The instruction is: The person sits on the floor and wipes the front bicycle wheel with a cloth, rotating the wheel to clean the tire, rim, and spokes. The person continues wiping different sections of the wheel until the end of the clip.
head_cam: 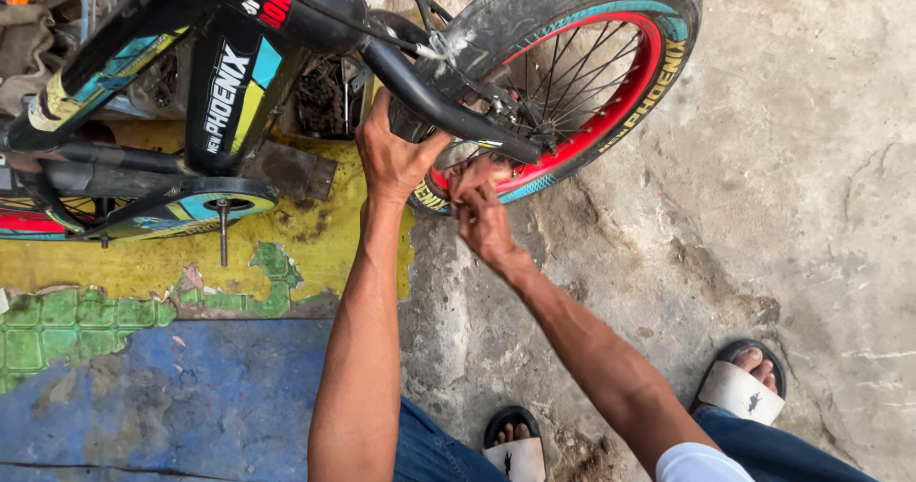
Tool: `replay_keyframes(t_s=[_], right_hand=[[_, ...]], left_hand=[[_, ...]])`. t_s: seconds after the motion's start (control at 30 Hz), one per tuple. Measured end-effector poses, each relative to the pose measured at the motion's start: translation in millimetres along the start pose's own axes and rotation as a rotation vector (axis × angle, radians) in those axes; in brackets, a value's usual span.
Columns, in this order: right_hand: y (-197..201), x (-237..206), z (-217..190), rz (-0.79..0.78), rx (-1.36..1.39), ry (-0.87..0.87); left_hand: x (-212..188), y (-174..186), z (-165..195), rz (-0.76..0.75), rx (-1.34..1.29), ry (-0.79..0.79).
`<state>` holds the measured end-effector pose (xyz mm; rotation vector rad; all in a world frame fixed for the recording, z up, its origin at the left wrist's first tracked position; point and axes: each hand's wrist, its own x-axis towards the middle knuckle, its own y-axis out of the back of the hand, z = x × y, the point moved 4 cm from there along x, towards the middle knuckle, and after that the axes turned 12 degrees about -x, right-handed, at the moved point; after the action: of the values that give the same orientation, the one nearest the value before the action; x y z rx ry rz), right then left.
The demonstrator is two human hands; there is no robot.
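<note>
A black bicycle with teal and yellow panels fills the top of the head view. Its front wheel (611, 62) has a black tyre and a red rim with thin spokes. My left hand (393, 153) is wrapped around the black fork leg (429, 95) just above the wheel. My right hand (480, 210) is at the lower edge of the wheel, fingers pinched against the red rim and tyre; whether it holds anything small I cannot tell. The bike's frame (224, 81) runs off to the left.
A pedal and crank (223, 220) hang at left over worn yellow, green and blue flooring (172, 387). Rough grey concrete (792, 205) lies to the right. My feet in sandals (742, 382) stand at the bottom. Cluttered parts sit behind the frame.
</note>
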<state>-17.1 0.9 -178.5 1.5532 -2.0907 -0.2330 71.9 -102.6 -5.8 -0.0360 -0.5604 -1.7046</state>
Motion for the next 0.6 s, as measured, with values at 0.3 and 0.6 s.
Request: replay_keyframes(t_s=[0.3, 0.6], right_hand=[[88, 9, -4, 0.257, 0.458, -0.153], [174, 107, -110, 0.264, -0.231, 0.362]], left_hand=[[-2, 2, -1, 0.035, 0.048, 0.001], [-3, 4, -3, 0.046, 0.067, -0.001]])
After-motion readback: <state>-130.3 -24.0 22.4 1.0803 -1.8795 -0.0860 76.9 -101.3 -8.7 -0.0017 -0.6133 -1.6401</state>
